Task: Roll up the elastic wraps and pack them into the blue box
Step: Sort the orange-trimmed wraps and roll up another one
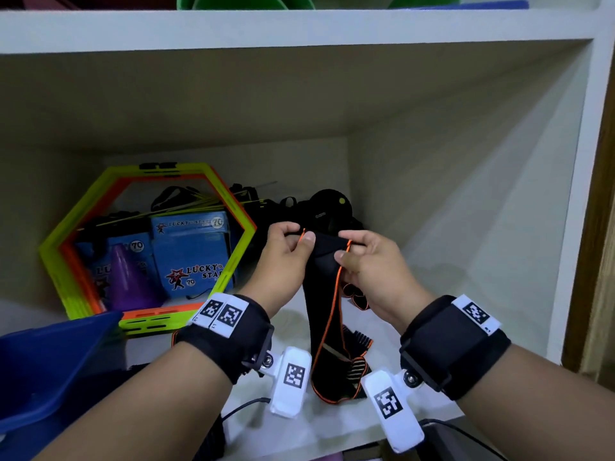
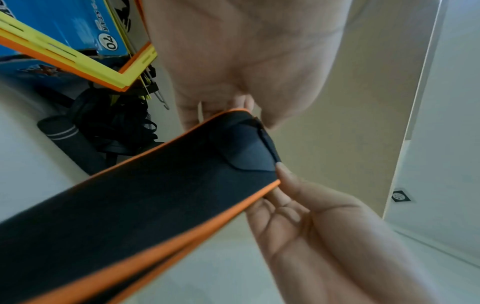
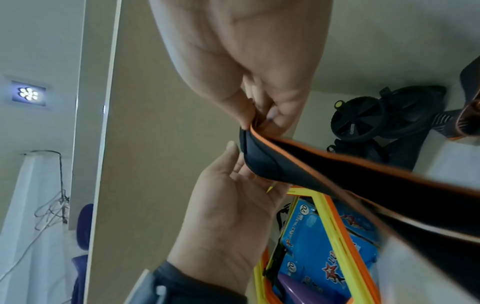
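Slippage is my worry: my left hand (image 1: 286, 251) and right hand (image 1: 366, 257) each pinch 1 top corner of the elastic wrap (image 1: 327, 294) above the shelf (image 1: 416, 387), its tail dangling, so uneven tension could skew the roll.

Both the right hand (image 3: 249, 67) and left hand (image 3: 228, 207) pinch the black, orange-edged wrap (image 3: 262, 162) at its end.

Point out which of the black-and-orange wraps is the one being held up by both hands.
The long wrap hanging from the left hand and right hand; the other wrap lies on the shelf behind, untouched.
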Available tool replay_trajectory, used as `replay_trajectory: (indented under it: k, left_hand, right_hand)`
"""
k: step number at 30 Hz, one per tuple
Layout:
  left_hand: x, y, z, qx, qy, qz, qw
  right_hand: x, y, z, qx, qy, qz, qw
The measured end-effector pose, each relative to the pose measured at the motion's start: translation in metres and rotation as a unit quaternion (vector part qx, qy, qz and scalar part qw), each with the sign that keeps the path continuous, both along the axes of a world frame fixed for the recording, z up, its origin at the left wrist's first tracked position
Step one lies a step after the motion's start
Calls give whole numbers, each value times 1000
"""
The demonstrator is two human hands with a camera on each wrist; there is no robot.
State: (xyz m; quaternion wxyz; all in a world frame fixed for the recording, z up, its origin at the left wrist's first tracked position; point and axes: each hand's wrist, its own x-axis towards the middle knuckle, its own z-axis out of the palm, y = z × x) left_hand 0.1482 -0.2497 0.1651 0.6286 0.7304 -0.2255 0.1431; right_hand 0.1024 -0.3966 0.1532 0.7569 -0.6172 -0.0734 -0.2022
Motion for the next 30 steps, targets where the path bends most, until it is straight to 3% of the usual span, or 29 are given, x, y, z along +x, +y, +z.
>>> replay_trajectory:
  k: [5,9,15,20,26,30]
  left_hand:
    - [-21,-1,7,-10,-11,-58,998]
    - [-43,-2,24,-61,3,-100,993]
    - [-53,17,36,-39,16,-99,994]
    - [-64,23,34,-73,4,-137,988]
    - [-66,22,26,-9,-40,-53,998]
    - [-73,30,27,13,-101,-46,994]
  right_hand:
    - [-1,15,8,29,-21,-64,997]
    - [-11,22,19,52,-23,-13,998]
    - [-34,5,28,-87,-56,49,993]
    - [-48,-1,39,-122,-93,6,988]
    - [-50,5,43,-127,-103,-19,986]
    - [-52,6,40,-147,-107,-14,983]
